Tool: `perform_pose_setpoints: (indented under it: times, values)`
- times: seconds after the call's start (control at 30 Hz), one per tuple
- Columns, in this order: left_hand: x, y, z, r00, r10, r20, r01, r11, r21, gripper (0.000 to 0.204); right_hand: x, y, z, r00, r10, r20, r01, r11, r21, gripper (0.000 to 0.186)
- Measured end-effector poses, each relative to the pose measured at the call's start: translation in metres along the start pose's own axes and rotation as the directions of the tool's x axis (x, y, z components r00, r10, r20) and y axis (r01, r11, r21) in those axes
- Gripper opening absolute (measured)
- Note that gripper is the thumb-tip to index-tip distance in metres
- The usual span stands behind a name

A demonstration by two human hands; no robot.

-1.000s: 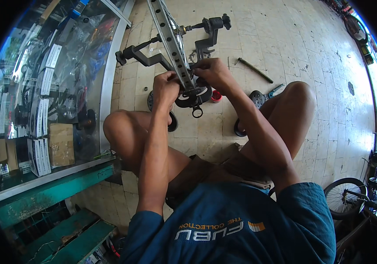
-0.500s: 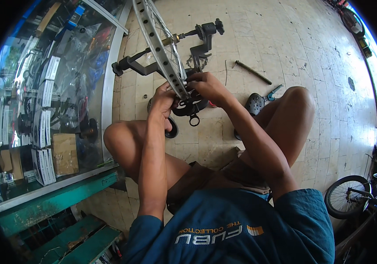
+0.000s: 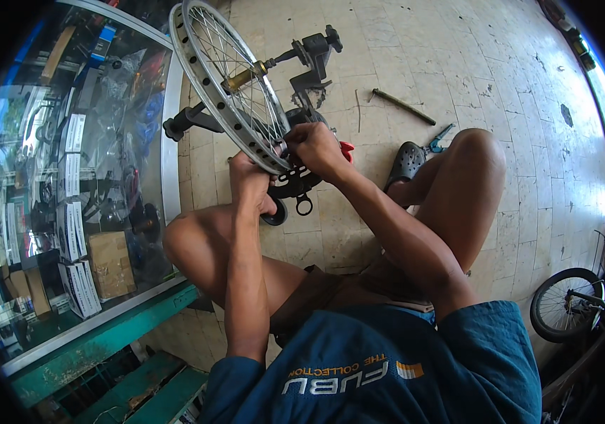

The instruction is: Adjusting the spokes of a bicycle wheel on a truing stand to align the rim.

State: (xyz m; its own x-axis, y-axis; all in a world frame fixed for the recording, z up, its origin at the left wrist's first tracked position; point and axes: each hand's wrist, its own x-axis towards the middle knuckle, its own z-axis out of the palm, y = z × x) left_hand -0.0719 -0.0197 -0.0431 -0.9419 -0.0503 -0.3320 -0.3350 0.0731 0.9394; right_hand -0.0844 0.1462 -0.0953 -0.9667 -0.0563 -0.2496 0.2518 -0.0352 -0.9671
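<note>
A silver bicycle wheel with a drilled rim, thin spokes and a gold hub sits in a black truing stand, tilted toward the left. At the near end of the rim, my left hand is closed on the rim's left side, its fingertips partly hidden. Against the rim's right side, by the spoke ends, my right hand is pinched closed. Whatever small thing it holds is hidden by the fingers. Just below both hands shows the stand's black base with a ring.
A metal rod and blue-handled pliers lie on the tiled floor to the right. Beside the stand is a red part. A glass display case with boxes borders the left, above a green bench. A bicycle is at lower right.
The wheel appears tipped further left, so more of its spokes and gold hub show. Both hands have shifted slightly left and down with the rim. More of the red part is visible.
</note>
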Motion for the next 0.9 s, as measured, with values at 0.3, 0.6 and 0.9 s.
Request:
perform_pose_setpoints:
  times: [0.3, 0.6, 0.9]
  values:
    - [0.014, -0.004, -0.004, 0.984, 0.119, 0.134, -0.152, 0.951, 0.269, 0.021, -0.003, -0.018, -0.01, 0.991, -0.06, 0.116, 0.089, 0.96, -0.266, 0.014]
    - [0.002, 0.013, -0.002, 0.999, -0.032, 0.039, 0.025, 0.988, 0.155, 0.016, 0.0, -0.018, -0.027, 0.993, 0.0, 0.117, 0.016, 0.991, -0.135, 0.016]
    - [0.009, -0.007, -0.001, 0.994, -0.092, 0.062, 0.092, 0.996, -0.008, 0.016, -0.006, -0.033, -0.019, 0.969, 0.124, 0.216, -0.123, 0.992, -0.018, 0.011]
